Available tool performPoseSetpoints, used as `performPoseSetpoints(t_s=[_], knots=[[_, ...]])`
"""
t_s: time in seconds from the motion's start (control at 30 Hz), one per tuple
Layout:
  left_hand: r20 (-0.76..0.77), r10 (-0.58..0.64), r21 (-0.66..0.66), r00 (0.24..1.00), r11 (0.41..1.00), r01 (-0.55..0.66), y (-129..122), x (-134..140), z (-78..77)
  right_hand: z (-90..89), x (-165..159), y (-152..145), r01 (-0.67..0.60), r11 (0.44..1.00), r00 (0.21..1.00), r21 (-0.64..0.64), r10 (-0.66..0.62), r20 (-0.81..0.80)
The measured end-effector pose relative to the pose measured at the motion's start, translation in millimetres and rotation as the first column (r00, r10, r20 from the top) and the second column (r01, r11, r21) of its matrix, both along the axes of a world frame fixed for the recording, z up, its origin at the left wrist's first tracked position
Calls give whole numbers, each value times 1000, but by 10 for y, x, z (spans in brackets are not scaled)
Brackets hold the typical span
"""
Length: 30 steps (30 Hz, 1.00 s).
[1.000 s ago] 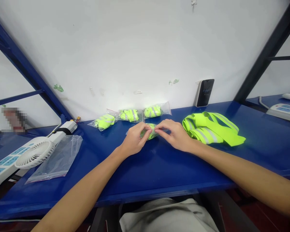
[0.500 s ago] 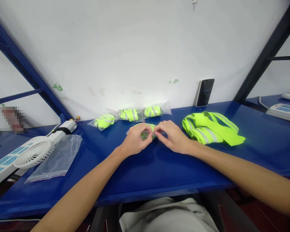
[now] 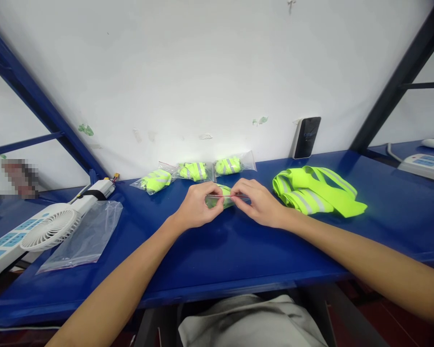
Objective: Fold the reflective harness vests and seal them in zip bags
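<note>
Between my hands is a clear zip-lock bag [image 3: 225,202] with a bundle of neon-yellow reflective strap inside. My left hand [image 3: 199,205] pinches the red-lined zip edge between thumb and forefinger. A short way along that same edge, my right hand [image 3: 255,202] pinches it too. Both hands partly cover the bag. Beyond them, by the wall, lie three filled bags: a left one [image 3: 156,181], a middle one [image 3: 193,171] and a right one [image 3: 227,166]. To the right of my right hand sits a loose pile of neon-yellow reflective strap [image 3: 311,190].
An unfilled clear zip bag [image 3: 90,236] lies at the left, partly under a white handheld fan [image 3: 52,226]. Beside the fan runs a long power strip [image 3: 7,246]. A phone [image 3: 307,138] leans on the wall. Everything rests on a blue table [image 3: 238,255].
My left hand has slid left along the zip edge, away from my right hand, so more of the bag shows between them. The other things have stayed put.
</note>
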State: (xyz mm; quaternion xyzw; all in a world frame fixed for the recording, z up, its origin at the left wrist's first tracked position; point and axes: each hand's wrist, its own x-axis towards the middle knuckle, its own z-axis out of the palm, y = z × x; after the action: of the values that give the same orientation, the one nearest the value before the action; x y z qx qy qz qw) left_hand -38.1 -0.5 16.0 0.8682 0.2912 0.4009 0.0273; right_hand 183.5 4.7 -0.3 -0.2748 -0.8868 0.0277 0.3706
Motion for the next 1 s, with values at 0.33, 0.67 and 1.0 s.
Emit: performPoseSetpoints(t_s=[0.33,0.67,1.0], knots=[[-14,-40,47,999,998,41,5,2,24,-14,-8,25,6,999,1000,-37,-7,-16],[-176,-22,79,984,996,36,-25,-47,81,-49,15,38,-80,996,990,-31,76,-121],[-205,-20,150,979,987,52,-4,-17,29,-10,5,-1,-75,997,988,-21,71,-140]])
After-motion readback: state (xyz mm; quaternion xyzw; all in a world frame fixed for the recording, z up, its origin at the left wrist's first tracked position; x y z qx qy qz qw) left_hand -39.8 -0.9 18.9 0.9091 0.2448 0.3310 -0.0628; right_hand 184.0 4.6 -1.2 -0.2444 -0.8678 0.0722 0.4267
